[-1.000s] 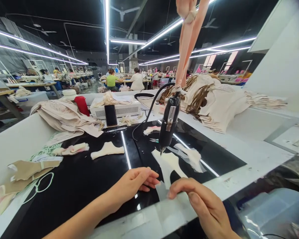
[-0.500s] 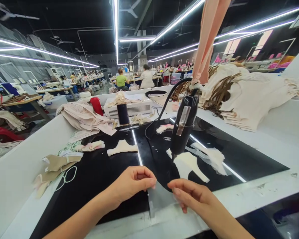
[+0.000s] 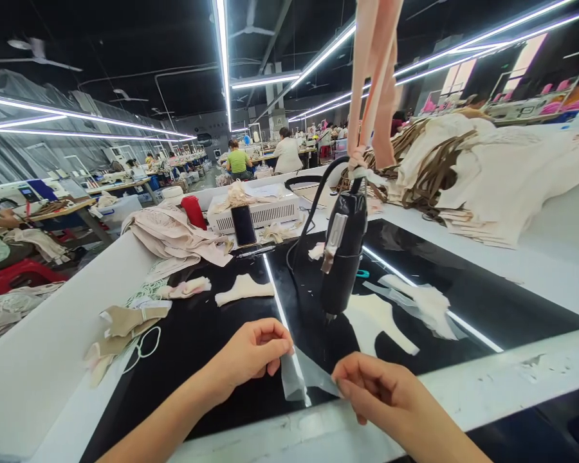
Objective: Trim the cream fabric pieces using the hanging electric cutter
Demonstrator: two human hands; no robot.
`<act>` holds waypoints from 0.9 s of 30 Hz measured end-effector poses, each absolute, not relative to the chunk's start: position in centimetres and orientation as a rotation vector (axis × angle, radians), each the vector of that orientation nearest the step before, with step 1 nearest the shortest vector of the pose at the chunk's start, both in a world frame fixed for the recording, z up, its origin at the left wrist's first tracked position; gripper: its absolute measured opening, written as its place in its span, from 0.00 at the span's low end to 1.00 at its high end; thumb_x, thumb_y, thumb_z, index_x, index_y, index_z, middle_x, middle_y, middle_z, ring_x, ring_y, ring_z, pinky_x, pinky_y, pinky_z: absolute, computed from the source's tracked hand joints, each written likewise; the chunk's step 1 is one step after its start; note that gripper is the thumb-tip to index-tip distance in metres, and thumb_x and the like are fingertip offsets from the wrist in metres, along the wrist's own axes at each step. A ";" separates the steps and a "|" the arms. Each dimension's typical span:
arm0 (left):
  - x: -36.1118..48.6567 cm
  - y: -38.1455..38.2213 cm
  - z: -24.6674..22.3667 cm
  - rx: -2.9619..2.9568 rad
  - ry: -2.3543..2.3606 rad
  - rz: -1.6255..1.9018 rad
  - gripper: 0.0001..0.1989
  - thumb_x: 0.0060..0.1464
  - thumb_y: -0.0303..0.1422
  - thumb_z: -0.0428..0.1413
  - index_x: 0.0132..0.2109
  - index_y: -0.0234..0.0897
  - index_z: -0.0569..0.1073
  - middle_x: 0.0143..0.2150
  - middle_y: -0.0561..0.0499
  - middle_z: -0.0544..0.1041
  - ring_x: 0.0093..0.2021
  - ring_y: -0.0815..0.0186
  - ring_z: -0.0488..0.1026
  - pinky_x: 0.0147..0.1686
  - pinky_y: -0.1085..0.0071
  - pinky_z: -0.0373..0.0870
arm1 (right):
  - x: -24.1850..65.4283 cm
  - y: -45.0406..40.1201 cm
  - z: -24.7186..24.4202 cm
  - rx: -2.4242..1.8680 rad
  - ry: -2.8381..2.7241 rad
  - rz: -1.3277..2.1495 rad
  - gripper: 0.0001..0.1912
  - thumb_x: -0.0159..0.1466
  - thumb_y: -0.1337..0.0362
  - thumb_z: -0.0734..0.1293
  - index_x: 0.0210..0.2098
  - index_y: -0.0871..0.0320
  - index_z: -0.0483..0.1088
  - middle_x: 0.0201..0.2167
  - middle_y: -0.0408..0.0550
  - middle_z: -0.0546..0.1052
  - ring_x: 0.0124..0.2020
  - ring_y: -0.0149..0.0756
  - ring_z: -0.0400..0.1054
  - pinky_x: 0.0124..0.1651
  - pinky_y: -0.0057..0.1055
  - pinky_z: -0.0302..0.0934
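Observation:
Between my two hands hangs a thin translucent sheet point(image 3: 302, 378) above the front of the black board point(image 3: 183, 360). My left hand point(image 3: 263, 350) pinches its upper left corner. My right hand point(image 3: 371, 386) pinches its right corner, near the board's front edge. A black handheld tool point(image 3: 343, 257) hangs from pink cloth strips point(image 3: 374, 77), beyond and between my hands. Under and right of the tool lies a cream fabric piece point(image 3: 379, 318). Another cream piece point(image 3: 244, 289) lies behind my left hand.
At left are beige scraps point(image 3: 125, 321) and a pile of pale fabric point(image 3: 174, 231). A phone point(image 3: 244, 225) leans on a white box point(image 3: 284, 211). Stacked fabric pieces point(image 3: 506, 173) fill the back right. A white ledge point(image 3: 511, 379) runs along the front. People sit farther back.
The view has shifted slightly. The translucent sheet now shows more clearly, stretched between my hands. The hanging tool has swung left and tilted, and a small teal item shows behind it.

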State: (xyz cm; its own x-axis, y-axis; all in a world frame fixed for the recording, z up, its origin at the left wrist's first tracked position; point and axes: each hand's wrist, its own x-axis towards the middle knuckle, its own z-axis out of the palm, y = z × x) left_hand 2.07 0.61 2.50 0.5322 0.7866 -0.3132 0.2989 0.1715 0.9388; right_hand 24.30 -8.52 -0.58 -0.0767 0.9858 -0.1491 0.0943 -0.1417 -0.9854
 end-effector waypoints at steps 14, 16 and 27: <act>2.2 0.1 2.0 1.276 0.529 0.530 0.14 0.57 0.41 0.63 0.37 0.33 0.73 0.33 0.48 0.76 0.30 0.68 0.74 0.32 0.73 0.69 | 23.1 -7.9 -1.0 -1.249 -1.605 1.263 0.15 0.72 0.48 0.60 0.47 0.48 0.71 0.45 0.46 0.76 0.46 0.41 0.70 0.39 0.31 0.65; 2.1 0.4 1.8 1.364 0.599 0.543 0.15 0.61 0.44 0.59 0.37 0.34 0.71 0.32 0.49 0.75 0.30 0.68 0.73 0.33 0.73 0.68 | 22.8 -7.5 -1.2 -1.334 -1.663 1.207 0.13 0.72 0.51 0.61 0.41 0.50 0.72 0.37 0.44 0.76 0.39 0.39 0.69 0.36 0.30 0.61; 0.3 1.6 0.0 2.307 0.868 0.599 0.14 0.70 0.34 0.51 0.38 0.36 0.78 0.36 0.51 0.77 0.39 0.64 0.70 0.43 0.68 0.64 | 22.7 -4.9 -2.8 -1.484 -1.976 0.672 0.11 0.74 0.62 0.60 0.41 0.51 0.74 0.37 0.44 0.77 0.39 0.40 0.71 0.42 0.37 0.63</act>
State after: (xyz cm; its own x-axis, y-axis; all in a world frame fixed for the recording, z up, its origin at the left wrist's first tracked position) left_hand 0.26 1.61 -0.03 0.6849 0.7017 0.1963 0.4331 -0.6088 0.6647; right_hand 22.75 -4.91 -2.80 -0.2193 0.9650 0.1441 0.6770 0.2569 -0.6897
